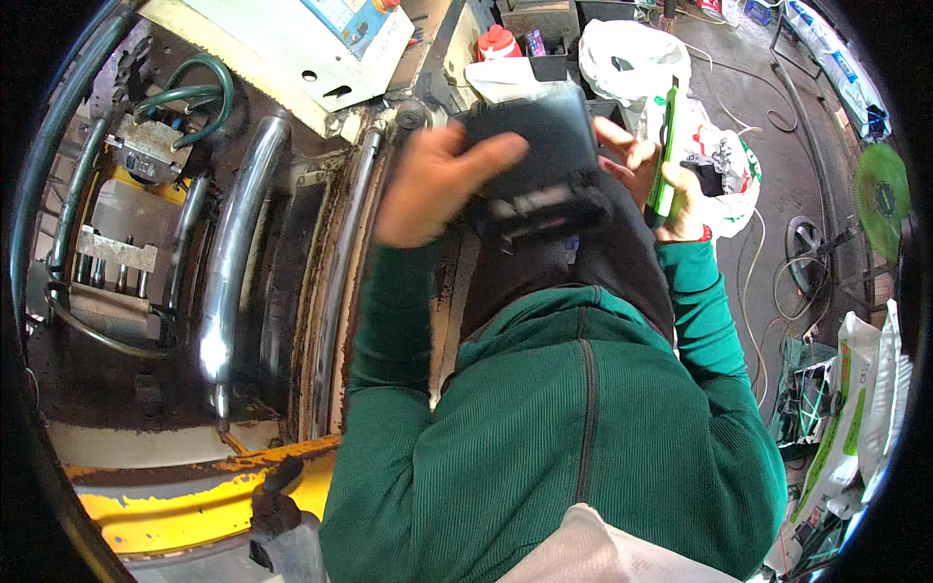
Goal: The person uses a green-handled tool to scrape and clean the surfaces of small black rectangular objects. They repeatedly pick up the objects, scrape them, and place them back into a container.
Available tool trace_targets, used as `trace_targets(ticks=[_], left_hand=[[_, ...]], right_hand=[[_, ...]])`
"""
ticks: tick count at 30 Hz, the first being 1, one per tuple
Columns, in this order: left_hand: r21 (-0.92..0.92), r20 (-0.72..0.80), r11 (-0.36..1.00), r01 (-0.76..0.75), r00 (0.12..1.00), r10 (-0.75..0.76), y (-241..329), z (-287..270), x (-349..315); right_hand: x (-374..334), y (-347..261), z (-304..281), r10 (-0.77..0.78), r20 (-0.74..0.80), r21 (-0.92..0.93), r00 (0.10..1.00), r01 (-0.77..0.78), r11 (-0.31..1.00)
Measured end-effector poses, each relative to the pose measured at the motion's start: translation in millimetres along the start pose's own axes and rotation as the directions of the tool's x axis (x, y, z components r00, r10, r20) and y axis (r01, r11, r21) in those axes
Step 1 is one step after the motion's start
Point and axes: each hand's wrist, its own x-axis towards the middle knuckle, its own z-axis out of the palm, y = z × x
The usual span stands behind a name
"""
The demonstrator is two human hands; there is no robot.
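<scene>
My left hand [428,180] is blurred by motion at the left edge of a black box-shaped plastic part [544,136]. Its thumb lies across the dark face, and the other fingers are partly hidden. The part is smeared too, above my lap, with a paler streak along its near end. To the right, my right hand [686,199] is closed around a slim bright-green object [665,155], seen nearly edge-on; its exact kind does not show. The fingers of that hand curl in between the green object and the black part.
On the left stands a machine with a shiny metal rod [238,262] and a chipped yellow frame [209,500]. Ahead are a red-capped container [498,44] and a white plastic bag [632,58]. A green fan [882,202], cables and white sacks [846,408] are at the right.
</scene>
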Motion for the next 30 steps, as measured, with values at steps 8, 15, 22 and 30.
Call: trace_targets(ticks=[8,15,22,30], left_hand=[[0.585,-0.696,0.783,-0.211,0.366,0.618,60.2,-61.6,-128.9],[0.75,-0.066,0.382,0.54,-0.514,0.855,116.9,-95.4,-257.7],[0.752,-0.099,0.444,0.488,-0.581,0.808,119.0,-114.2,-265.9],[0.812,-0.32,0.511,0.281,-0.518,0.793,102.3,-109.0,-182.9]], right_hand=[[-74.3,63.0,-54.7,0.369,0.006,-0.304,0.929,-0.35,0.886],[-77.5,68.1,-55.3,0.382,0.073,-0.372,0.921,-0.33,0.868],[-78.5,84.8,-85.6,0.27,-0.013,-0.476,0.963,-0.244,0.845],[-65.8,47.3,-61.9,0.307,0.067,-0.568,0.949,-0.217,0.794]])
